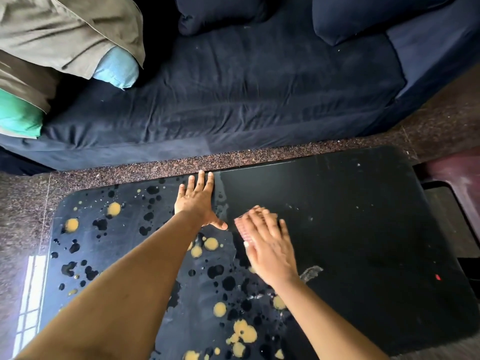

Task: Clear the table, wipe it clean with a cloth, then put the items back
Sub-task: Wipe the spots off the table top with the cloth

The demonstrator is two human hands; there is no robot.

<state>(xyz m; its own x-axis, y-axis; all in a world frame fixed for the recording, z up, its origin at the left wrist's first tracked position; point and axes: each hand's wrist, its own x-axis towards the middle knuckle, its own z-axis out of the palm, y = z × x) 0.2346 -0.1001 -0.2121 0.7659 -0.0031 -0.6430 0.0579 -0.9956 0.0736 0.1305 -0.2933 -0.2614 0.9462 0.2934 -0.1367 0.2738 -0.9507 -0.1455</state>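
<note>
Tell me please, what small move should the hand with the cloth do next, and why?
Probably slide the right hand, pressing the pink cloth, leftward over the nearest yellow spots. The right half of the table looks mostly wiped, while the left half is covered in spots. The left hand lies flat at the boundary.

Right hand (270, 245) flat on cloth (242, 227)

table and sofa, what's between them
In the head view, only a bare strip of speckled floor separates the black table from the dark blue sofa.
</note>
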